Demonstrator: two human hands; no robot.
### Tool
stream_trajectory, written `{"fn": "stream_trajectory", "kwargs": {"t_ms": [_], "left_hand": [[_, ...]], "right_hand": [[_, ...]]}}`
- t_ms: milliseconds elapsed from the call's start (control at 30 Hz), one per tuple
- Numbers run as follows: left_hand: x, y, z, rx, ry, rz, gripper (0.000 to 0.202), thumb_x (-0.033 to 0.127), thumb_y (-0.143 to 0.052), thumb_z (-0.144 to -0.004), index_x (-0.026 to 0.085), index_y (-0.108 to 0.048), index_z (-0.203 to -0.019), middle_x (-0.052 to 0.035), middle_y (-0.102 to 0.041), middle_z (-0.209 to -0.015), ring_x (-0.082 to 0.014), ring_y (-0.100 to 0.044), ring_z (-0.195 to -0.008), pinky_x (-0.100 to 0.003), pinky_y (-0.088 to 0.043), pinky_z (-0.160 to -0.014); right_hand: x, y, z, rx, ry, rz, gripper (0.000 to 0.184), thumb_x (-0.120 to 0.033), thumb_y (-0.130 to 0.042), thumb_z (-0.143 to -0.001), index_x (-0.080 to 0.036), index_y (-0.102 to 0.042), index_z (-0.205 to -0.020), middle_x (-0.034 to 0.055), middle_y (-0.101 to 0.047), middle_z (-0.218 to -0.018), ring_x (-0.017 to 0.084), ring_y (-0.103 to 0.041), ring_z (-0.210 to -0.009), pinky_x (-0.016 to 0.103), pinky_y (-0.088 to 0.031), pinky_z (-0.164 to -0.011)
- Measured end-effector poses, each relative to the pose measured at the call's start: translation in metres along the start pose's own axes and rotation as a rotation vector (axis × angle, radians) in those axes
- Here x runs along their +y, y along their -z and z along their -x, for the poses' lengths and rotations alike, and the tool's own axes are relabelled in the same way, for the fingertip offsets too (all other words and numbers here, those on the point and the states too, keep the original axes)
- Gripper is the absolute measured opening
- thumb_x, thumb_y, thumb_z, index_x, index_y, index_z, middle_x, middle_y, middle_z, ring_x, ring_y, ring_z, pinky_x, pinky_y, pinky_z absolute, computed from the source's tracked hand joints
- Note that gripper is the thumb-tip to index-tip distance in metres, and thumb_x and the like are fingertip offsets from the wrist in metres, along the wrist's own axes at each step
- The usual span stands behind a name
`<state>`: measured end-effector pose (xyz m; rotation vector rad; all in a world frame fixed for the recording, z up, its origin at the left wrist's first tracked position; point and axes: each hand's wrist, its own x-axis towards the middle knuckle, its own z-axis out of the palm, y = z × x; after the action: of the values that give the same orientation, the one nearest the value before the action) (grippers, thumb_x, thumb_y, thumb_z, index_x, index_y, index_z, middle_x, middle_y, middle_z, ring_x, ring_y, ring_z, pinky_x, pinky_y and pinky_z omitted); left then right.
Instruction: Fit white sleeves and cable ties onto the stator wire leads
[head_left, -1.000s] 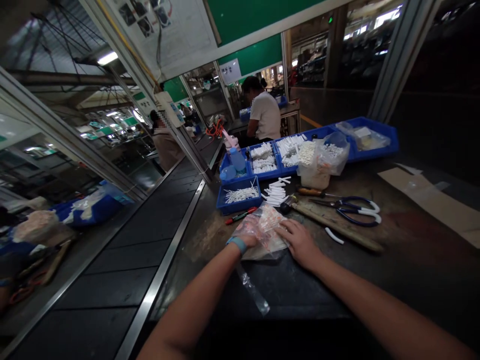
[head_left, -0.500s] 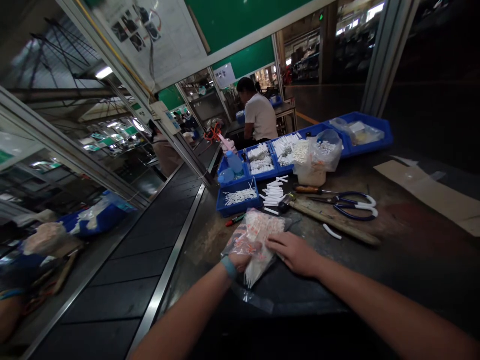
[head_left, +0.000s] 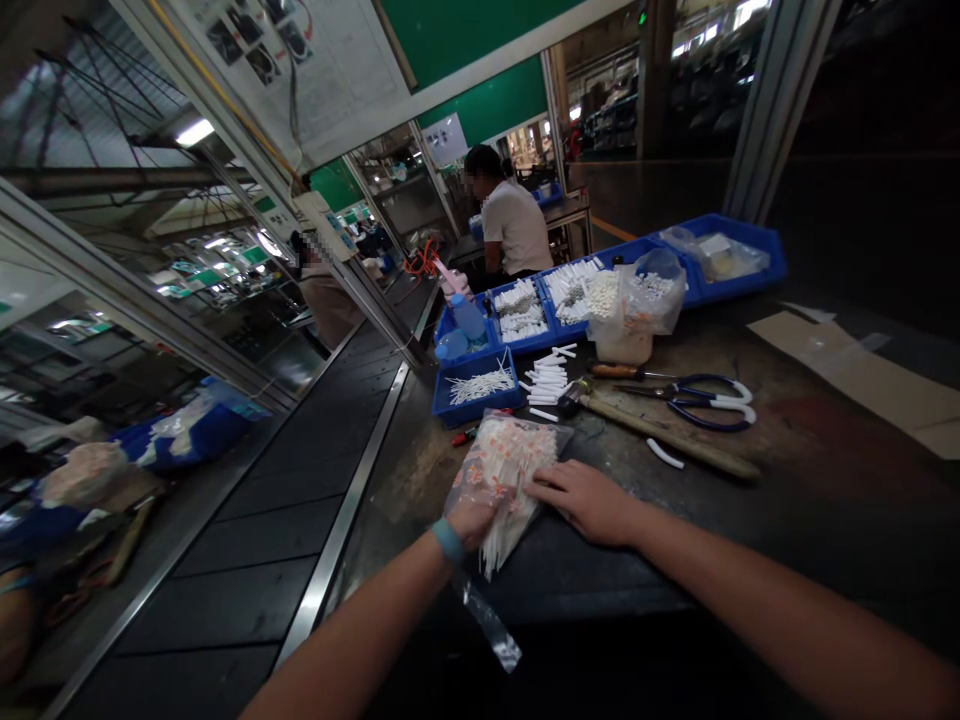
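A clear plastic bag [head_left: 480, 440] with orange print lies on the dark bench, full of thin white strips [head_left: 501, 535] whose ends stick out toward me. My left hand [head_left: 476, 515], with a blue-green band at the wrist, is inside the bag's mouth, its fingers closed around the strips and partly hidden by plastic. My right hand [head_left: 589, 500] rests on the bag's right side, fingers stretched out and pressing lightly on it. A loose plastic flap [head_left: 487, 620] hangs below my left wrist.
Beyond the bag stand a small blue bin [head_left: 472, 390] of thin white strips and a row of blue bins [head_left: 555, 335]. White tubes [head_left: 547, 380], a hammer [head_left: 667, 435], scissors [head_left: 712, 400] and a screwdriver [head_left: 622, 371] lie rightward. A conveyor [head_left: 247, 530] runs left; a person [head_left: 514, 220] sits ahead.
My left hand and the strips' ends have shifted slightly left. The plastic flap now hangs lower over the bench edge. My right hand stays on the bag, and the view has tilted a little.
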<state>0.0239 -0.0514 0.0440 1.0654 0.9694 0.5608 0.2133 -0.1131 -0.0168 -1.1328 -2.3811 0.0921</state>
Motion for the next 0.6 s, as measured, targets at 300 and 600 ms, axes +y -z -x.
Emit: {"fn": "stream_trajectory", "kwargs": {"t_ms": [300, 600], "left_hand": [[0.01, -0.009, 0.022, 0.019, 0.053, 0.015, 0.055, 0.011, -0.077, -0.047, 0.016, -0.064, -0.1, -0.0085, -0.07, -0.102, -0.0275, -0.062, -0.1, -0.042, -0.046, -0.092], [0.004, -0.009, 0.012, 0.101, 0.051, 0.001, 0.034, 0.014, -0.069, -0.05, 0.011, -0.064, -0.084, -0.0029, -0.068, -0.069, -0.0189, -0.061, -0.065, -0.032, -0.05, -0.067]], "right_hand": [[0.002, -0.002, -0.001, -0.034, -0.085, -0.006, 0.056, -0.005, -0.045, -0.082, -0.022, -0.041, -0.136, 0.0117, -0.045, -0.125, 0.023, -0.045, -0.11, 0.036, -0.037, -0.088], [-0.001, 0.001, 0.001, -0.069, -0.001, 0.013, 0.051, -0.009, -0.046, -0.085, -0.021, -0.043, -0.134, 0.0108, -0.049, -0.12, 0.023, -0.048, -0.1, 0.035, -0.039, -0.083]]}}
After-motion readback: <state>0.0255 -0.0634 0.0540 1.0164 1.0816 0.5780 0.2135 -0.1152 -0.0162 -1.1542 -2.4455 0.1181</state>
